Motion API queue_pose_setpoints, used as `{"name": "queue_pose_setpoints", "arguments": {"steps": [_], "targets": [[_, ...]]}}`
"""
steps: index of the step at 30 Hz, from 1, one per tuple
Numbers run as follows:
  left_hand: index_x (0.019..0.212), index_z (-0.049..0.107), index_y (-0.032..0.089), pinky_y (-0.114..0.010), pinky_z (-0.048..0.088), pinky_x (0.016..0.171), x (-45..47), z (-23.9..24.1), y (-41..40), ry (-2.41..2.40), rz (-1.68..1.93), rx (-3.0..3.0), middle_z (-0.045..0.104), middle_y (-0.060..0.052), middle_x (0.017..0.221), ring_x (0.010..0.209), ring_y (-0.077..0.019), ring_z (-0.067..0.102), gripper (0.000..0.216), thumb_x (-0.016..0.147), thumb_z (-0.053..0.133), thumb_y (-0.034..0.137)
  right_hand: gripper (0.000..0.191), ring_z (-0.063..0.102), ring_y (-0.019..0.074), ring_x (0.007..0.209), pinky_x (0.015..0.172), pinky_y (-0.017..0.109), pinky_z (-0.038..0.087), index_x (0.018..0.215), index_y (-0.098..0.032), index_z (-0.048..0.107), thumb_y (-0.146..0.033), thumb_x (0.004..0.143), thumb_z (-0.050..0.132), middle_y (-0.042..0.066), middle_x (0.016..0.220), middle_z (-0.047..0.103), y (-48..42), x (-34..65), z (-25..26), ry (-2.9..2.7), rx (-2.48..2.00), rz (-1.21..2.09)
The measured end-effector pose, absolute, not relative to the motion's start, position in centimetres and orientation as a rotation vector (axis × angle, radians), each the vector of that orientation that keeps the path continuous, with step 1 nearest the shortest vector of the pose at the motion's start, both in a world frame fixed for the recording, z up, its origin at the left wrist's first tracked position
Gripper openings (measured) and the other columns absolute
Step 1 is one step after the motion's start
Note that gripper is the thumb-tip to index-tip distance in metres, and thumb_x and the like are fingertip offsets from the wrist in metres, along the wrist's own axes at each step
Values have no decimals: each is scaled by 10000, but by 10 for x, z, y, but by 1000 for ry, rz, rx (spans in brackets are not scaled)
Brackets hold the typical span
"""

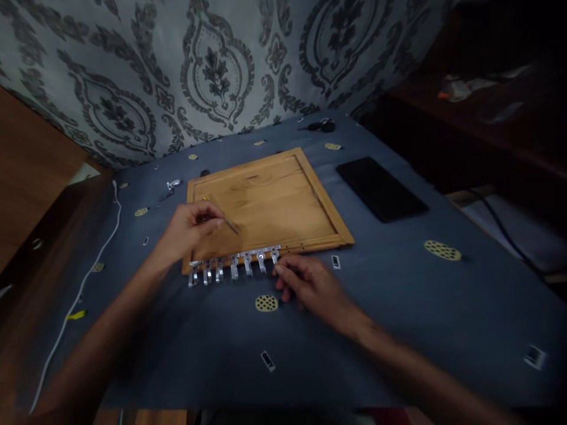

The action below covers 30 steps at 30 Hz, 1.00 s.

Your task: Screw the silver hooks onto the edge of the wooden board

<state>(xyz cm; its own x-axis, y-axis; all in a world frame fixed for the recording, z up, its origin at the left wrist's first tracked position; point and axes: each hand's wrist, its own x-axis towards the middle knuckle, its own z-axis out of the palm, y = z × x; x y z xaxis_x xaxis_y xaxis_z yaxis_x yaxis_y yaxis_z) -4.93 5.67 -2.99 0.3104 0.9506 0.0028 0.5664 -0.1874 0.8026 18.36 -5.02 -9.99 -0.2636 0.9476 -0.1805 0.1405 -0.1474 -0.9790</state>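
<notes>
A wooden framed board [266, 195] lies flat on the blue cloth. Along its front edge runs a metal rail with several silver hooks [248, 264] hanging toward me. Over the board's left part, my left hand [189, 227] is closed on a thin screwdriver [232, 226]; its metal shaft points right and down, and a bit of yellow shows behind the fingers. My right hand [310, 283] pinches the rightmost hook at the rail's end, thumb and forefinger together. The fingers hide part of that hook.
A black tablet [381, 189] lies right of the board. Behind it is a dark tool [321, 126]. A small silver metal piece [172, 186] sits to the left. A white cable [88, 265] runs down the left side, near a patterned wall [221, 71].
</notes>
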Motion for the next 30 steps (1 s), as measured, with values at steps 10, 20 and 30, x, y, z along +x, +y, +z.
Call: {"name": "queue_pose_setpoints", "arguments": {"steps": [10, 20, 30], "targets": [[835, 677, 137, -226, 474, 652, 11, -47, 46, 1029, 302, 1844, 685, -6, 761, 680, -104, 607, 94, 817, 615, 205, 236, 596, 115, 515, 438, 199, 411, 733, -201, 556, -291, 940, 487, 2, 617, 627, -51, 184, -98, -1408, -1317, 1513], [852, 711, 143, -236, 470, 693, 19, -53, 45, 1020, 188, 2016, 740, -10, 809, 732, -116, 647, 124, 854, 587, 134, 257, 600, 125, 508, 475, 224, 415, 716, -200, 559, -257, 954, 479, 5, 593, 629, -52, 186, -100, -1449, -1303, 1473], [847, 707, 153, -233, 445, 681, 21, -44, 44, 988, 125, 2149, 721, 10, 788, 712, -107, 630, 123, 869, 591, 117, 255, 610, 115, 529, 479, 213, 422, 712, -207, 552, -237, 957, 486, 3, 617, 643, -51, 185, -101, -1442, -1285, 1476]]}}
